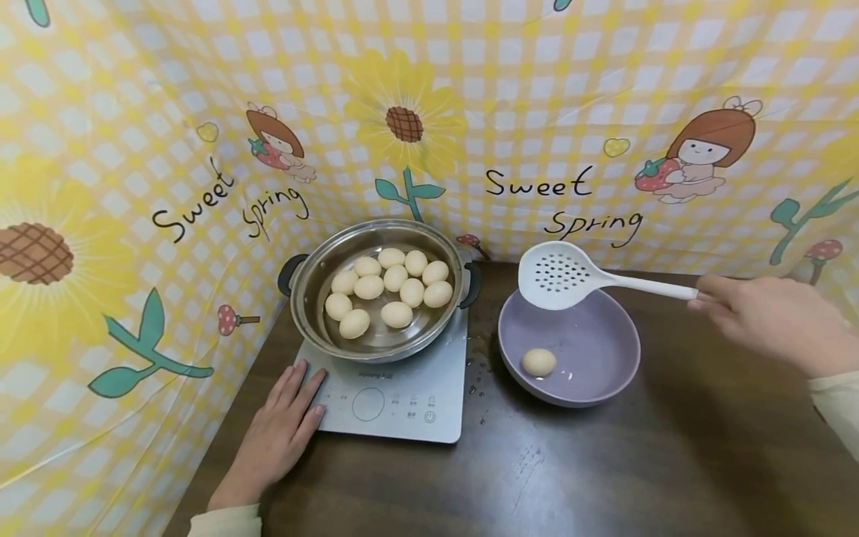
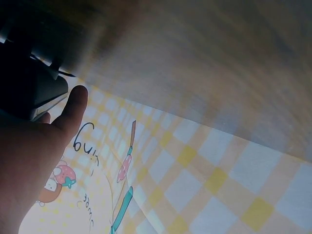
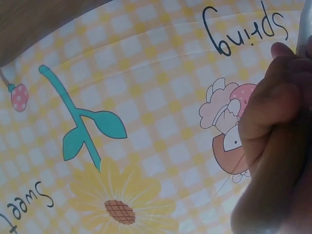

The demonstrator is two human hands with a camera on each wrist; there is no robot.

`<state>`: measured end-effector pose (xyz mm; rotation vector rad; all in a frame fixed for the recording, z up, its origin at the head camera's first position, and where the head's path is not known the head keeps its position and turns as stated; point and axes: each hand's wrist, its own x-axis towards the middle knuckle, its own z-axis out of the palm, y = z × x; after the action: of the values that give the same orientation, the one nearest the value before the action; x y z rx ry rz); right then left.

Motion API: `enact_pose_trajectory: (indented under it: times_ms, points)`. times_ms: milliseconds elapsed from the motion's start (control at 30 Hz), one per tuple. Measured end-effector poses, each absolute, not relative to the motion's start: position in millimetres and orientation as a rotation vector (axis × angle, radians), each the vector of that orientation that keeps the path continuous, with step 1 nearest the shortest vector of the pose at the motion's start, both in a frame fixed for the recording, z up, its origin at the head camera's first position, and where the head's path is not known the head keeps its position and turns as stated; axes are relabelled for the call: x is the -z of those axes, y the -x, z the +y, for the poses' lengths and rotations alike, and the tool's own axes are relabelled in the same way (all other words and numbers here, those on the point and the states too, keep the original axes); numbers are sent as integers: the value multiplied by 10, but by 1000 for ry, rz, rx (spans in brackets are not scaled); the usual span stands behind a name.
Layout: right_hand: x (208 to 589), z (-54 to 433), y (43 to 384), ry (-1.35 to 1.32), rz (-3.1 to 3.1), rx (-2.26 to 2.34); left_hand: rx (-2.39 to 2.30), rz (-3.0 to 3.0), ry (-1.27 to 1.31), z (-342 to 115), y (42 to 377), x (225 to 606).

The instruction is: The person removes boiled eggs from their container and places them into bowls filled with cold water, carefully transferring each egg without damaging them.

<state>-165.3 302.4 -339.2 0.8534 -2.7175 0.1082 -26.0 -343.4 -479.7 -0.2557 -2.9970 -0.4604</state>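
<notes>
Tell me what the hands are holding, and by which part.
The right hand grips the skimmer by the end of its handle. The left hand holds nothing; it touches the cooktop.

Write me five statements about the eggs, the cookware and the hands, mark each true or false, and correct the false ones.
1. The right hand holds a white slotted turner. True.
2. The purple bowl has one egg in it. True.
3. The slotted turner carries an egg. False: its head is held bare, above the purple bowl.
4. The pot stands on the cooktop, with several eggs inside. True.
5. The left hand holds the bowl's rim. False: it lies at the cooktop's left edge.
</notes>
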Motion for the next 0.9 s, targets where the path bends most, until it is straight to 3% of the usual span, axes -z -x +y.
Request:
enact_pose_trajectory:
  times_ms: [500,900]
  points:
    - [3400,2860,1657,-801,-2101,-50,455,-2994,260,-3418,270,4757]
    - [3385,2726,1679,-871,-2212,-173,467,-3010,250,-3440,265,4790]
